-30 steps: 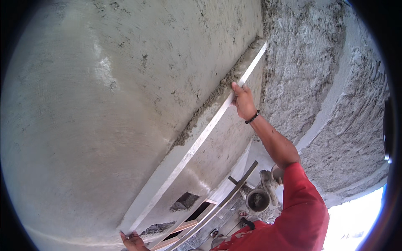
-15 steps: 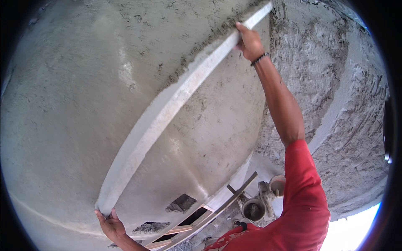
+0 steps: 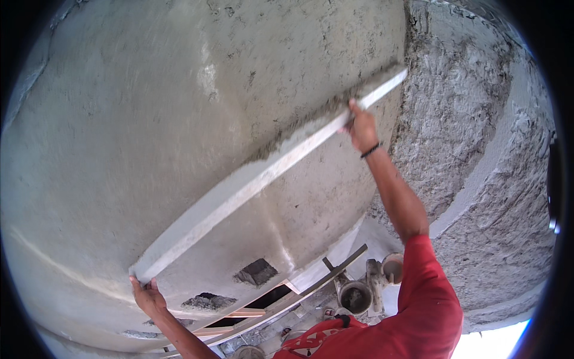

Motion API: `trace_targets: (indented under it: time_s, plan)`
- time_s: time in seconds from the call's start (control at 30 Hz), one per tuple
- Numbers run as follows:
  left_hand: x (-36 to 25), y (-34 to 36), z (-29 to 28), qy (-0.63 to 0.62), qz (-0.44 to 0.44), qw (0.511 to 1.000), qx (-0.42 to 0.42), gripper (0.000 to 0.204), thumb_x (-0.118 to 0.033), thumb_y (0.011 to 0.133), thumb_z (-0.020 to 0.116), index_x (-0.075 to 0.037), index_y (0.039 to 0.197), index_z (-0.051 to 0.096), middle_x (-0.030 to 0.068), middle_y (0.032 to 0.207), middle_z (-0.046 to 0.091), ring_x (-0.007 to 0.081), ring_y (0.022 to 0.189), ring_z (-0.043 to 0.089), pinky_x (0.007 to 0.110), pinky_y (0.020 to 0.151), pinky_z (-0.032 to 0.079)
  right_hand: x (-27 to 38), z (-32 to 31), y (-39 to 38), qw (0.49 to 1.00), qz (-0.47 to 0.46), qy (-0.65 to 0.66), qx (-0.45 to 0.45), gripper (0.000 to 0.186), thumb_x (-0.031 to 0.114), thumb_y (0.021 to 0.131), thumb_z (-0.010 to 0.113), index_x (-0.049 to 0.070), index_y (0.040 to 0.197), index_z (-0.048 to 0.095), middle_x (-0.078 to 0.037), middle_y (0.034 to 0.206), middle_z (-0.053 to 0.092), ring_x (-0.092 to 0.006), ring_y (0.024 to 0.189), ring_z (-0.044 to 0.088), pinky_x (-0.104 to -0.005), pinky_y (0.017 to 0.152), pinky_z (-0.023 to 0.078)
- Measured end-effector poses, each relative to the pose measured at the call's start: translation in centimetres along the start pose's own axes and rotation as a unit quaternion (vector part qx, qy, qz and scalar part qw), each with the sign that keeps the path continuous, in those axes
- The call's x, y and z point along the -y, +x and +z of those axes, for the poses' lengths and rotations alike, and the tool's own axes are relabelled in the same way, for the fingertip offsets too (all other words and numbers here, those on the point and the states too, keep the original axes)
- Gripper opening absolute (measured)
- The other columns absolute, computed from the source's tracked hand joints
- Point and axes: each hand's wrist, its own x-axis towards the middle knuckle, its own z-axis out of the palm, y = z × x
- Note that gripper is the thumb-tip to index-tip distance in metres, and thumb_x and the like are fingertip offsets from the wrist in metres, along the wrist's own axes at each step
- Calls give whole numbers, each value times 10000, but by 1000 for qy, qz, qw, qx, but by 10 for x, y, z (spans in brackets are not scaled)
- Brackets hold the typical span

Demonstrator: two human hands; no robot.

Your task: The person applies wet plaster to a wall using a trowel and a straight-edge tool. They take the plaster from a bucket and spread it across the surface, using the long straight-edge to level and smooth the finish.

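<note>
A long pale straightedge [image 3: 263,175] lies aslant against the plastered wall [image 3: 143,131], low at the left and high at the right. My left hand [image 3: 149,298] grips its lower end, fingers closed on the edge. Higher up, my right hand [image 3: 361,124], with a dark bracelet at the wrist, is wrapped round it a short way below the upper tip. Wet grey mortar has gathered along the upper edge of the straightedge. Its upper tip reaches the border with a rougher wall face.
Rough mortar covers the right-hand wall [image 3: 460,131], crossed by a smoother band. Two holes [image 3: 256,273] [image 3: 209,301] open low in the plaster. Below stand a bucket [image 3: 355,297], another round container [image 3: 392,269] and wooden planks [image 3: 341,267].
The upper end of the straightedge has swung down with my right hand, so it lies less steeply. My left hand has risen slightly. Both hands keep their hold.
</note>
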Motion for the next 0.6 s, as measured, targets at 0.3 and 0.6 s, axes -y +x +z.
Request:
trace_targets:
  time_s: [0.3,0.6]
  plan:
    - [43,33,-93,57,-17,998,2,610,-456,889,593,-57,1314,414,75,1256,494,190,1127,480,310,890,417,-174,-65,-79,984,124,122,-43,355,275,902,569,55,1148,437,-109,953,599,-223,758,650,-366,512,575]
    - [69,24,-85,50,1,997,50,529,-341,887,572,17,1258,454,115,1087,537,199,955,531,310,802,465,-200,-96,-64,987,72,118,-81,198,238,910,544,98,1039,487,-54,904,613,-165,737,633,-332,522,535]
